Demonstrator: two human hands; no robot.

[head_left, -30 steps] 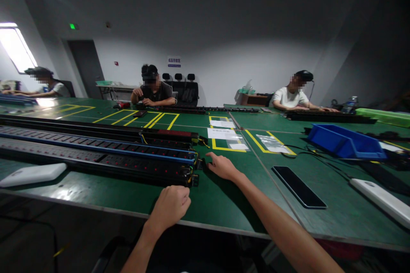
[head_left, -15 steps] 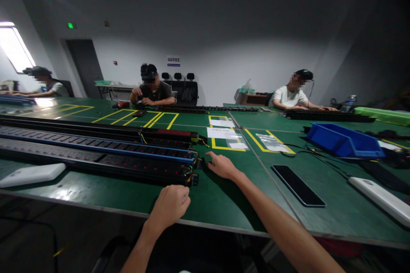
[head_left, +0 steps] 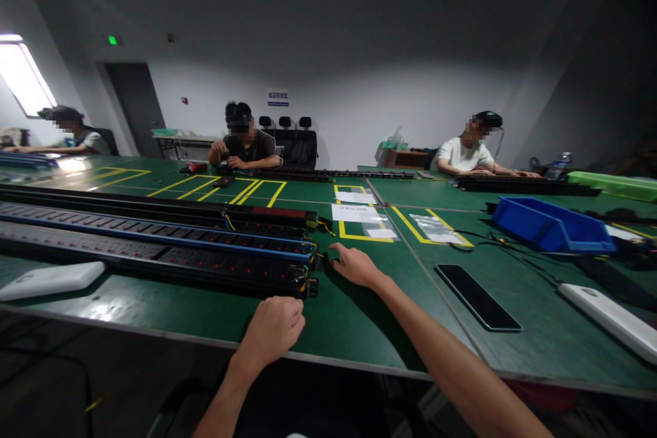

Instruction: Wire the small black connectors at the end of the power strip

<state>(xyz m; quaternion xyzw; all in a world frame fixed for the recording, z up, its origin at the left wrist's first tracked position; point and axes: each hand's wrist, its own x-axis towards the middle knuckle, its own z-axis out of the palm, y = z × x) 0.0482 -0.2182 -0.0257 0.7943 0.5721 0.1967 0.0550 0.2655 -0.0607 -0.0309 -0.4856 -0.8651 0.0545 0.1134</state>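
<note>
My left hand [head_left: 274,330] rests as a loose fist by the front edge of the green table [head_left: 369,345], just below the end of the nearest long black strip [head_left: 220,270]. Nothing shows in it. My right hand [head_left: 355,265] is beside the strips' wired ends, its index finger stretched out to the left and the other fingers curled. It holds nothing that I can see. A blue-edged strip [head_left: 205,239] lies behind the nearest one, with another dark strip [head_left: 154,209] farther back. Yellow and green wires [head_left: 309,267] stick out at the right ends.
A black phone [head_left: 477,298] and a white device [head_left: 610,318] lie to the right, a blue bin [head_left: 554,226] behind them. Another white device [head_left: 54,280] is at the left. Papers [head_left: 354,213] and a plastic bag [head_left: 435,228] lie ahead. Several people sit across the table.
</note>
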